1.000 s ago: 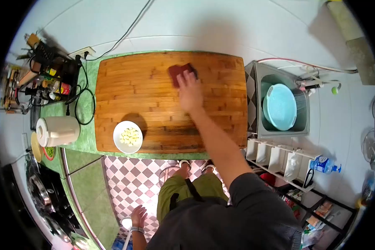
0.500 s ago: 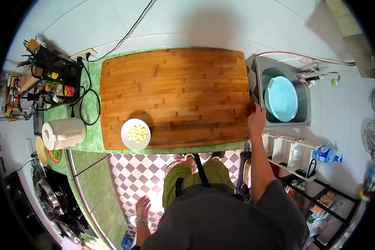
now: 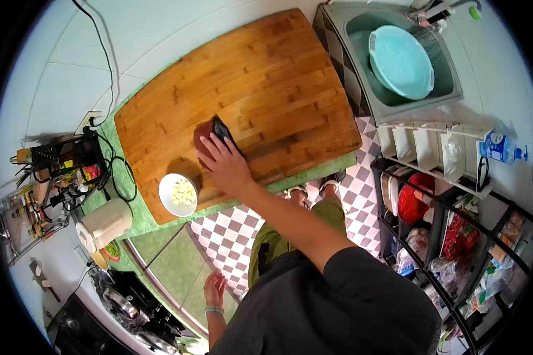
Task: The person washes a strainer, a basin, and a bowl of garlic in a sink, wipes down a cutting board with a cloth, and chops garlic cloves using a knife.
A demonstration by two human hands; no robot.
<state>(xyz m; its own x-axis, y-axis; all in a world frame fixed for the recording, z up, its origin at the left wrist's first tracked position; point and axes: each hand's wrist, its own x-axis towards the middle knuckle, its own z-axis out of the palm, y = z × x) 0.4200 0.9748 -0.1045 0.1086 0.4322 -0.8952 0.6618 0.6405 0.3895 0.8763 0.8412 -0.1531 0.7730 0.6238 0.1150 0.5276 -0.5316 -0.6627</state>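
My right hand [image 3: 226, 169] lies spread on a dark red and black cloth [image 3: 205, 131], pressing it against the wooden board [image 3: 278, 77]. Just left of that hand, at the board's front left edge, stands a white bowl [image 3: 167, 202] with pale chopped pieces [image 3: 183, 192] in it. My left hand [image 3: 215, 287] hangs low over the floor in front of the counter, fingers loosely apart and holding nothing; a band circles its wrist.
At the upper right a sink [image 3: 358, 41] holds a light blue basin [image 3: 401, 62]. To the left are a cream pitcher [image 3: 108, 222], black cables and a rack of bottles and utensils [image 3: 56, 163]. White bins [image 3: 426, 149] and a black shelf stand at the right.
My right hand has moved from the board's right edge to its front middle, with the cloth under it. My left hand still hangs low. The whole view has tilted.
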